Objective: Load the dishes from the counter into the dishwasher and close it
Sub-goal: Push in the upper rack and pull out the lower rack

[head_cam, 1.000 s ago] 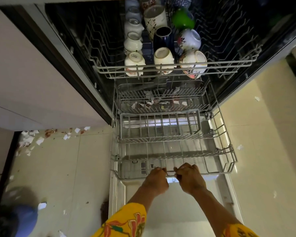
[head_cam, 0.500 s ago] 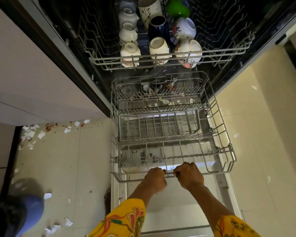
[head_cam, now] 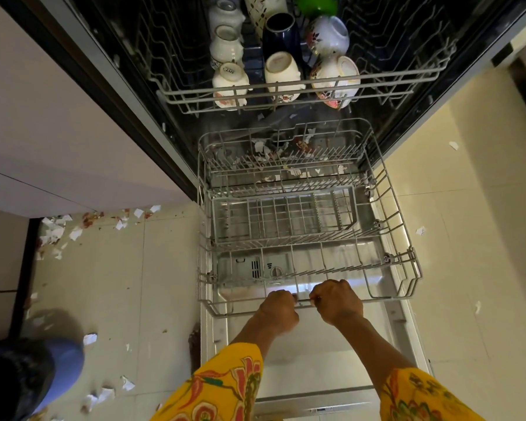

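Both the left hand (head_cam: 281, 308) and the right hand (head_cam: 336, 302), fingers curled around the front rim of the lower rack (head_cam: 386, 299), have drawn it further out over the open door (head_cam: 316, 360), so it seems ready for dishes, while cups (head_cam: 281, 71) already sit in the upper rack (head_cam: 407, 77).

cups (head_cam: 281, 68) in upper rack (head_cam: 377, 83), above lower rack (head_cam: 386, 208)

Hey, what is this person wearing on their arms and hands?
Both arms wear bright yellow sleeves printed with red-orange and green flowers, ending on the forearms. The left hand and right hand are bare: no gloves, and no watch or rings visible.
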`<move>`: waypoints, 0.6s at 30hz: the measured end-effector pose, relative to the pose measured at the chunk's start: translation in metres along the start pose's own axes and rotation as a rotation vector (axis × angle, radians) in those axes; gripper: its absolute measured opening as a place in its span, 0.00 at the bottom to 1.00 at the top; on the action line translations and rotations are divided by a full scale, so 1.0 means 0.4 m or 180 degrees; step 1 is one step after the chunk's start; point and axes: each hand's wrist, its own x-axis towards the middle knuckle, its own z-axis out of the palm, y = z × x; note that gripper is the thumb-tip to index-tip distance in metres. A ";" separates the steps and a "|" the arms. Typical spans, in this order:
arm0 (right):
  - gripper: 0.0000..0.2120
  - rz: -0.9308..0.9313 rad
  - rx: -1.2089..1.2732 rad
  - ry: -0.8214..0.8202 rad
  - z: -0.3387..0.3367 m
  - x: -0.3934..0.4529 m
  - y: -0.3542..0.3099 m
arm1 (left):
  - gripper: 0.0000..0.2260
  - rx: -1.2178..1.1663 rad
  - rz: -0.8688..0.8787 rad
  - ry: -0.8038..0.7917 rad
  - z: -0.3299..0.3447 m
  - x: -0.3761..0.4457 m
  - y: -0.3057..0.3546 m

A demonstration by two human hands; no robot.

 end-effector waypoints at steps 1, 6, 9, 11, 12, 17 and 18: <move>0.12 0.0002 0.0013 0.0001 0.003 -0.002 0.001 | 0.20 -0.0010 -0.0014 0.0002 0.003 -0.002 0.000; 0.12 0.0048 0.0115 -0.0012 0.017 -0.014 0.009 | 0.20 -0.0093 -0.0099 -0.0050 0.020 -0.007 -0.003; 0.12 0.0151 0.0173 -0.0030 0.029 -0.026 0.014 | 0.20 -0.0121 -0.0114 -0.0116 0.036 -0.016 -0.010; 0.12 0.0154 0.0140 -0.0084 0.038 -0.036 0.017 | 0.20 -0.0128 -0.0116 -0.0175 0.048 -0.024 -0.015; 0.12 0.0129 0.0106 -0.0126 0.041 -0.042 0.017 | 0.20 -0.0126 -0.0124 -0.0214 0.053 -0.027 -0.017; 0.12 -0.0009 -0.0065 -0.0315 0.036 -0.049 0.016 | 0.21 -0.0084 -0.0060 -0.0311 0.057 -0.035 -0.021; 0.12 -0.0020 -0.0085 -0.0365 0.031 -0.049 0.013 | 0.21 -0.0069 -0.0025 -0.0313 0.056 -0.038 -0.022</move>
